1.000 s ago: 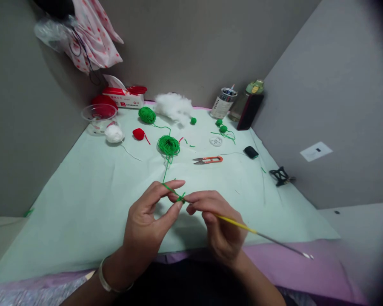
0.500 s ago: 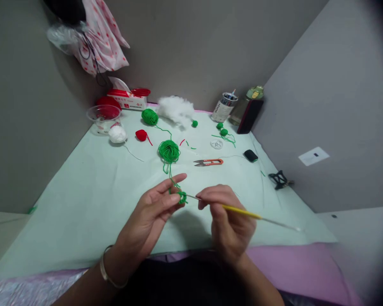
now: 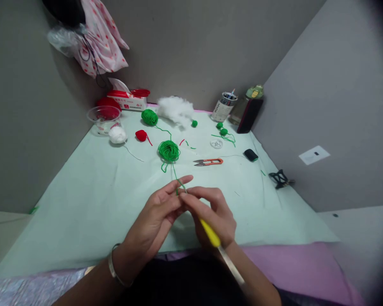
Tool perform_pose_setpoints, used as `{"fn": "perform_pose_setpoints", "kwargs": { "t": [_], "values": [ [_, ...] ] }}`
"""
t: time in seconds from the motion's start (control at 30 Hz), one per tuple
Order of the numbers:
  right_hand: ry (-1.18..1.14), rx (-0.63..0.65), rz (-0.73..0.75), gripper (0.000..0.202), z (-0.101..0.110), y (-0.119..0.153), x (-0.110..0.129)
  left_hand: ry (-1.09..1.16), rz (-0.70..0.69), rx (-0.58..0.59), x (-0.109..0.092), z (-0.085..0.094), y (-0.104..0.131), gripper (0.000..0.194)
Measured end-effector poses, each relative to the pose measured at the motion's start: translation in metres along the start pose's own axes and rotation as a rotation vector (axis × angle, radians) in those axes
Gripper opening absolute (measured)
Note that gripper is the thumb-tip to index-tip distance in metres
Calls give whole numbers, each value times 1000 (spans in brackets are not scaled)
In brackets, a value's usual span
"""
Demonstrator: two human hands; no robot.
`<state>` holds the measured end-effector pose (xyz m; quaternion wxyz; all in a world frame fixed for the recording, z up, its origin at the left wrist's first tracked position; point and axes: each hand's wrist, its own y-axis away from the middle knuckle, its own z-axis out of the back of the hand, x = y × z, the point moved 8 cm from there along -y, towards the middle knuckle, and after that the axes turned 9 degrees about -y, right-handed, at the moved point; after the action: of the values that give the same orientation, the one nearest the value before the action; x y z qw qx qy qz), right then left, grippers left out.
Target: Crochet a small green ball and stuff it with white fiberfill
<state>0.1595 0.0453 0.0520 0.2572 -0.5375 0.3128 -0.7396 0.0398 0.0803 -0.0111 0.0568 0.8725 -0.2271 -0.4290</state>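
Note:
Between the fingertips of my left hand (image 3: pixel 161 210) is a small green crochet piece, now almost wholly covered by the fingers. Green yarn (image 3: pixel 175 172) runs from the loose green yarn ball (image 3: pixel 169 151) down over my raised left index finger. My right hand (image 3: pixel 215 212) is closed around a crochet hook with a yellow grip (image 3: pixel 210 233). The hook's metal rear end points down toward my right forearm, and its tip is hidden where both hands' fingertips meet.
Orange thread snips (image 3: pixel 209 162) lie beyond my hands. Farther back are a second green ball (image 3: pixel 150 117), a red piece (image 3: pixel 141 135), a white yarn ball (image 3: pixel 117 134), white stuffing (image 3: pixel 176 111), a can (image 3: pixel 224 107) and a bottle (image 3: pixel 242 108). A black stand (image 3: pixel 280 179) sits at right.
My right hand has moved left to meet my left fingertips, covering the green piece. The hook has swung from pointing rightward to pointing down toward my forearm.

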Motion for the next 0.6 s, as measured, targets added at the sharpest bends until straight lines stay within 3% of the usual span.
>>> {"fn": "perform_pose_setpoints", "kwargs": {
  "t": [0.1,0.23,0.37,0.6],
  "values": [
    [-186,-66,-118,30,9,-4,-10,16,25,10,-1,2,-2,41],
    [-508,-139,-330,22,5,-5,-30,-125,-101,-27,-9,7,-3,34],
    [-548,-94,-329,19,-6,-4,-31,-241,-173,-4,-9,5,0,28],
    [-607,-100,-370,20,-7,0,-37,-252,-165,-44,-9,11,2,40]
  ]
}}
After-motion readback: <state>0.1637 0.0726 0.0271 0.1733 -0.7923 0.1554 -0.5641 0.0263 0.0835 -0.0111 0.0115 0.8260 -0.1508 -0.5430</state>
